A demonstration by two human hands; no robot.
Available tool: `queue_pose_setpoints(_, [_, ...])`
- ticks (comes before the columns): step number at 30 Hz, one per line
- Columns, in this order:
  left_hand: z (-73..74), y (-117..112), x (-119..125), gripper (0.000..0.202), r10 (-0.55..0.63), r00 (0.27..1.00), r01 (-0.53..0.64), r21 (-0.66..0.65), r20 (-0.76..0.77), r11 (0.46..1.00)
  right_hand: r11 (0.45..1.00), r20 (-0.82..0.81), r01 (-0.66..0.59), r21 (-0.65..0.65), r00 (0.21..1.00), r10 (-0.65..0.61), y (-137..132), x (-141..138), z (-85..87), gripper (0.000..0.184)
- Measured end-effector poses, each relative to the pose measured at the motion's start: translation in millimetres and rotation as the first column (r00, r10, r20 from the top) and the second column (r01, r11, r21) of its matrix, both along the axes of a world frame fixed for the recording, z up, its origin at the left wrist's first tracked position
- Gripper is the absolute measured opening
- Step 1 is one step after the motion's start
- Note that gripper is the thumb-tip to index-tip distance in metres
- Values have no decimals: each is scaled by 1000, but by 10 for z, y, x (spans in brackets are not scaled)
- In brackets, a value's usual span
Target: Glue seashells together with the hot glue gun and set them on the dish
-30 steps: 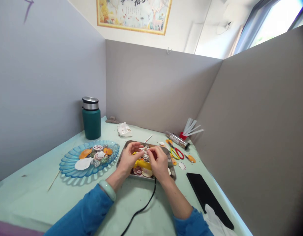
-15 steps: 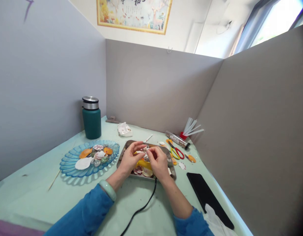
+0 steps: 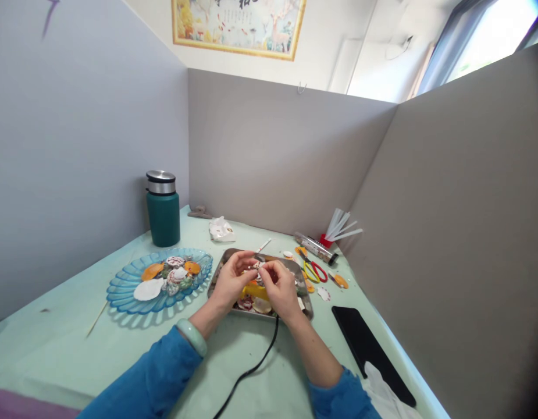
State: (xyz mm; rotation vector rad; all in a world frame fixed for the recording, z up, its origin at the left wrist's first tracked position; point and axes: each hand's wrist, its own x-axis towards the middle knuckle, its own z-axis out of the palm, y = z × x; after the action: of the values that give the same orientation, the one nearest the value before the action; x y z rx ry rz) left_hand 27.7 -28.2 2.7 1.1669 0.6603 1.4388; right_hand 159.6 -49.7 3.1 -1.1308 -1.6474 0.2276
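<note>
My left hand [image 3: 231, 283] and my right hand [image 3: 281, 289] meet above a metal tray [image 3: 303, 288]. The fingertips of both pinch together on something tiny between them, too small and covered to name. Below the hands, a yellow tool [image 3: 253, 291], which looks like a glue gun, lies in the tray, mostly hidden. A black cord [image 3: 255, 368] runs from the tray toward me. Shells [image 3: 262, 306] fill part of the tray around the yellow tool.
Left of the tray is a blue scalloped plate [image 3: 120, 291] holding several shells; a green bottle [image 3: 163, 218] stands behind it. At right are scissors [image 3: 313, 272], a clear tube [image 3: 316, 248], white sticks [image 3: 338, 224] in a red holder and a black phone-like slab [image 3: 369, 352]. Grey partitions surround the table.
The fingertips of my two hands have come slightly closer together, my left fingers curling in a little. Everything else lies where it was.
</note>
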Motion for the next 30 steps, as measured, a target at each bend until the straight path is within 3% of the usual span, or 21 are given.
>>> queue_pose_setpoints(30, [-3,1,-15,42,10,998,-5,-68,64,998,998,-129,-51,-31,991,46,41,23,-63,12])
